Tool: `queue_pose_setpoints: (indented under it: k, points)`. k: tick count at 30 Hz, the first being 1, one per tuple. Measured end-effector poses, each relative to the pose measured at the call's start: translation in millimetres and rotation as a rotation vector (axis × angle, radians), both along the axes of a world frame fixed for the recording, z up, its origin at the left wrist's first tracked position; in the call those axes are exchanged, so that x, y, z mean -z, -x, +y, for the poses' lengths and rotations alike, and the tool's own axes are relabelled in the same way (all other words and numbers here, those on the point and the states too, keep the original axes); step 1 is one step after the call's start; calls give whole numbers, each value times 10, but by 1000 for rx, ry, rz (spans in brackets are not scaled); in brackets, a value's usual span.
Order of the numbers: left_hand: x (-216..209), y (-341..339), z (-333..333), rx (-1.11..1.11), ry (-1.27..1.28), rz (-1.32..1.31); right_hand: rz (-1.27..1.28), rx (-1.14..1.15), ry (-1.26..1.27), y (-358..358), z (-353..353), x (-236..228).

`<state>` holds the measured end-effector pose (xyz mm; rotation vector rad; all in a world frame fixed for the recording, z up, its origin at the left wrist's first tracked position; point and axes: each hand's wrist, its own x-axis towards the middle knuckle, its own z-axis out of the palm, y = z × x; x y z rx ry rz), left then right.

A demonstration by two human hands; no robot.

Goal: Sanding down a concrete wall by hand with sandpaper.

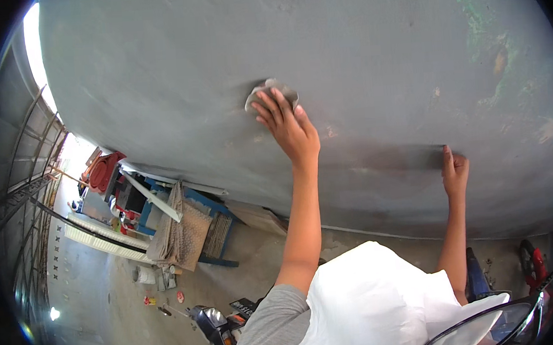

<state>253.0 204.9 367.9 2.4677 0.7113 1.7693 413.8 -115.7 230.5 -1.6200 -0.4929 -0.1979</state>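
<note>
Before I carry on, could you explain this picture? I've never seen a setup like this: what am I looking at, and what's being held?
There is no machine here, just a person's two bare hands. The single picture comes from a wide fisheye camera worn on that person's head, so straight edges bend toward the rim. Most of the view is a grey wall, with a worn green patch at upper right. The left hand presses a thin greyish sheet against it; whether that is cloth or paper, I can't tell. The right hand is at the wall, mostly curled with one digit pointing up; nothing shows clearly in it. Below, a motorbike stands on the floor.
</note>
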Motion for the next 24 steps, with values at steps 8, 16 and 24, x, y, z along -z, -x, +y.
queue_pose_setpoints:
  k: [8,16,24]
  points:
    - [-607,80,129,-8,-1,-41,-10,13,-8,-37,-2,-59]
    - [-1194,177,225,-84,-19,-30,-36,1,-74,-73,31,28]
    - [-1070,246,241,-104,-70,72,-2,38,-12,57,49,81]
